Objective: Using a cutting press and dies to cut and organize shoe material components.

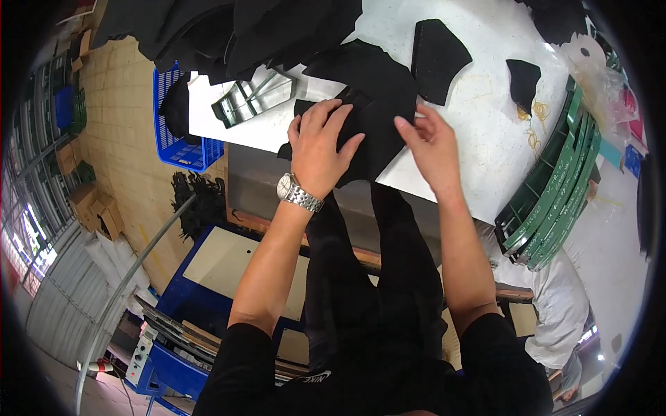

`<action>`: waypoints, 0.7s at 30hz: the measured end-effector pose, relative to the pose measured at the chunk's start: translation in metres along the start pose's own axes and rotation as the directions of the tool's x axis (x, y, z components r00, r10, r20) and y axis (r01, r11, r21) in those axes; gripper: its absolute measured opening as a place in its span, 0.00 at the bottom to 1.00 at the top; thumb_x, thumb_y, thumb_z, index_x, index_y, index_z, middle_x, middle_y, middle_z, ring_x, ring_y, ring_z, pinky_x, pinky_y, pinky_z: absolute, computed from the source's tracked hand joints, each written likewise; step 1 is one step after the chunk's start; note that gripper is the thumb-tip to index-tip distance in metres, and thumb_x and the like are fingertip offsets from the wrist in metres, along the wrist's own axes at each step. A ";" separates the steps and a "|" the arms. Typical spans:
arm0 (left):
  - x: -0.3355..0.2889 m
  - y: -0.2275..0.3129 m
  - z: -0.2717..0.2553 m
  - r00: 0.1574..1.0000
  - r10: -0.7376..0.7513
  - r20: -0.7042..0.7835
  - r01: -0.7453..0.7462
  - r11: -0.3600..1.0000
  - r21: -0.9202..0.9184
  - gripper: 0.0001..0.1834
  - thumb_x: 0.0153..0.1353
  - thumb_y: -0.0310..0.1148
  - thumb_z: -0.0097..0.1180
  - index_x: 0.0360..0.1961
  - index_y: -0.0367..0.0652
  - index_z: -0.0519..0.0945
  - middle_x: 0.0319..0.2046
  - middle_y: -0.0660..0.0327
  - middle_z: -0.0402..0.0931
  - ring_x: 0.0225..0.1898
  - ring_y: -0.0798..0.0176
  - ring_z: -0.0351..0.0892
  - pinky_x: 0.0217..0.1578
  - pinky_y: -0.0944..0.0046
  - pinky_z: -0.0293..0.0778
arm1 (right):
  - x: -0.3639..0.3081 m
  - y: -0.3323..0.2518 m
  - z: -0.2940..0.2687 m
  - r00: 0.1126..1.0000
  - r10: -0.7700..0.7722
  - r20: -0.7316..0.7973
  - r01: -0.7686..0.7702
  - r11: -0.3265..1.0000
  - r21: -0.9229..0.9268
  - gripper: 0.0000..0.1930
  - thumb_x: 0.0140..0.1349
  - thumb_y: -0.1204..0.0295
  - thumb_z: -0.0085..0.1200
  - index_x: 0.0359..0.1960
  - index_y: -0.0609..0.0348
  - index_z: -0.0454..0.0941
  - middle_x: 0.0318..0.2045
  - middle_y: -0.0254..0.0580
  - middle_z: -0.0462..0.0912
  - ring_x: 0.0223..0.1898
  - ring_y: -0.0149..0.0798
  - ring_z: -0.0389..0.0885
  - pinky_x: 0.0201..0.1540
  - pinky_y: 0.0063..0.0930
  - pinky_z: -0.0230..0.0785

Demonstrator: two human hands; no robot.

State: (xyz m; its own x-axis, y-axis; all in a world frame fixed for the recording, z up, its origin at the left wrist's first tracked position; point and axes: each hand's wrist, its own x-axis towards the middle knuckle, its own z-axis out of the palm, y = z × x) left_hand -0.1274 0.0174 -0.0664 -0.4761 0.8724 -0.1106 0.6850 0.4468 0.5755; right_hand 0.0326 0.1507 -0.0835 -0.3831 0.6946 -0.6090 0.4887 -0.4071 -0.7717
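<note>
Off the bench's [479, 156] left edge stands one blue crate [182, 154] with black material in it. Near the left front corner lies one silvery metal frame [236, 111]; behind it, a heap of black sheets [291, 35] overlaps too much to count. Mid-bench, reaching the near edge, one large black piece [385, 87] lies under the hands. The left hand [319, 149] rests on it, fingers spread and slightly bent, apparently pressing rather than gripping. The right hand [436, 144] is at its right margin, thumb and fingers apart; whether it pinches the material, I cannot tell. The step in hand looks like setting this piece flat; the next move seems to call for light, even steadying from both hands. Farther right lie one larger black panel [440, 62] and one smaller black panel [524, 82]. Along the right edge, green curved parts [555, 187] are stacked, uncountable.
</note>
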 end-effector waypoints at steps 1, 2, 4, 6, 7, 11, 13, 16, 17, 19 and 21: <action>-0.001 0.000 0.000 1.000 -0.010 0.010 0.010 1.000 0.012 0.26 0.57 0.40 0.71 0.57 0.47 0.81 0.61 0.60 0.75 0.61 0.51 0.74 0.64 0.39 0.61 | -0.001 0.002 0.006 0.999 0.000 0.037 -0.005 0.989 0.145 0.23 0.62 0.69 0.69 0.56 0.67 0.79 0.40 0.49 0.87 0.37 0.45 0.85 0.43 0.31 0.76; -0.002 -0.001 0.000 0.999 -0.022 0.024 0.021 1.000 0.022 0.26 0.58 0.41 0.71 0.57 0.46 0.81 0.61 0.60 0.76 0.61 0.52 0.74 0.64 0.41 0.61 | -0.003 0.003 0.010 0.997 -0.048 0.057 0.037 0.985 0.169 0.23 0.62 0.69 0.69 0.56 0.67 0.79 0.40 0.49 0.87 0.37 0.45 0.85 0.43 0.31 0.76; -0.002 -0.002 -0.002 0.999 -0.031 0.025 0.031 0.999 -0.012 0.26 0.58 0.43 0.71 0.56 0.46 0.82 0.60 0.59 0.76 0.61 0.52 0.74 0.64 0.41 0.61 | -0.014 0.002 0.019 0.940 -0.327 -0.100 0.299 0.928 -0.222 0.19 0.60 0.72 0.69 0.51 0.65 0.80 0.38 0.47 0.85 0.37 0.45 0.84 0.42 0.32 0.75; -0.003 -0.004 -0.005 0.999 -0.037 0.038 0.039 0.998 -0.046 0.25 0.59 0.44 0.70 0.55 0.45 0.83 0.60 0.59 0.77 0.61 0.52 0.75 0.64 0.41 0.61 | -0.024 -0.001 0.027 0.851 -0.511 -0.123 0.440 0.820 -0.367 0.15 0.59 0.75 0.68 0.46 0.63 0.80 0.40 0.48 0.83 0.40 0.49 0.83 0.44 0.36 0.76; -0.003 -0.004 -0.006 0.999 -0.038 0.037 0.040 0.997 -0.064 0.25 0.60 0.46 0.69 0.55 0.45 0.83 0.59 0.58 0.78 0.61 0.51 0.75 0.64 0.42 0.62 | -0.027 -0.003 0.031 0.792 -0.598 -0.121 0.505 0.754 -0.419 0.14 0.59 0.76 0.67 0.45 0.63 0.79 0.41 0.48 0.82 0.41 0.51 0.83 0.45 0.37 0.76; -0.003 -0.008 -0.010 0.999 -0.033 0.025 0.036 0.988 -0.151 0.25 0.59 0.46 0.70 0.52 0.42 0.83 0.55 0.54 0.80 0.59 0.47 0.76 0.64 0.42 0.62 | -0.038 -0.005 0.039 0.691 -0.722 -0.047 0.648 0.646 -0.404 0.15 0.55 0.81 0.65 0.45 0.62 0.79 0.46 0.48 0.81 0.45 0.53 0.82 0.47 0.40 0.77; -0.008 -0.013 -0.016 0.980 -0.145 0.134 0.169 0.967 -0.191 0.24 0.56 0.43 0.72 0.50 0.41 0.83 0.54 0.53 0.80 0.57 0.44 0.76 0.64 0.41 0.62 | -0.043 -0.005 0.039 0.672 -0.740 0.024 0.700 0.625 -0.345 0.18 0.50 0.84 0.63 0.45 0.61 0.78 0.49 0.47 0.82 0.47 0.53 0.83 0.50 0.41 0.77; -0.015 -0.022 -0.026 0.950 -0.212 0.229 0.271 0.924 -0.269 0.22 0.52 0.36 0.74 0.48 0.41 0.83 0.52 0.51 0.80 0.55 0.40 0.76 0.65 0.39 0.62 | -0.049 -0.006 0.037 0.622 -0.781 0.066 0.761 0.582 -0.288 0.18 0.49 0.84 0.63 0.44 0.62 0.77 0.52 0.49 0.82 0.49 0.54 0.83 0.50 0.40 0.79; -0.017 -0.026 -0.028 0.962 -0.183 0.201 0.241 0.915 -0.323 0.23 0.50 0.32 0.74 0.47 0.41 0.82 0.51 0.51 0.80 0.55 0.38 0.76 0.66 0.37 0.61 | -0.051 -0.007 0.037 0.637 -0.767 0.073 0.749 0.594 -0.292 0.18 0.49 0.84 0.63 0.44 0.62 0.77 0.52 0.49 0.82 0.49 0.54 0.83 0.50 0.40 0.79; -0.020 -0.030 -0.035 0.963 -0.170 0.210 0.225 0.936 -0.272 0.24 0.48 0.30 0.73 0.49 0.42 0.81 0.52 0.50 0.80 0.56 0.38 0.76 0.67 0.39 0.61 | -0.055 -0.009 0.039 0.602 -0.796 0.065 0.788 0.579 -0.210 0.20 0.50 0.85 0.63 0.46 0.61 0.75 0.52 0.51 0.83 0.48 0.56 0.85 0.50 0.38 0.80; -0.018 -0.035 -0.043 0.980 -0.054 0.193 0.082 0.986 -0.144 0.30 0.47 0.28 0.73 0.54 0.43 0.79 0.55 0.50 0.79 0.59 0.39 0.75 0.70 0.45 0.61 | -0.065 -0.010 0.036 0.653 -0.752 0.090 0.757 0.648 -0.085 0.20 0.52 0.85 0.62 0.47 0.61 0.74 0.50 0.53 0.83 0.46 0.56 0.85 0.49 0.37 0.80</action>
State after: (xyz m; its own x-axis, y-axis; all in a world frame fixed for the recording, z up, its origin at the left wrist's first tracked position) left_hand -0.1662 -0.0226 -0.0492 -0.3970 0.8690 -0.2955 0.5572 0.4840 0.6748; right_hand 0.0242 0.0879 -0.0428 -0.6885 0.7061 0.1657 0.0933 0.3127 -0.9453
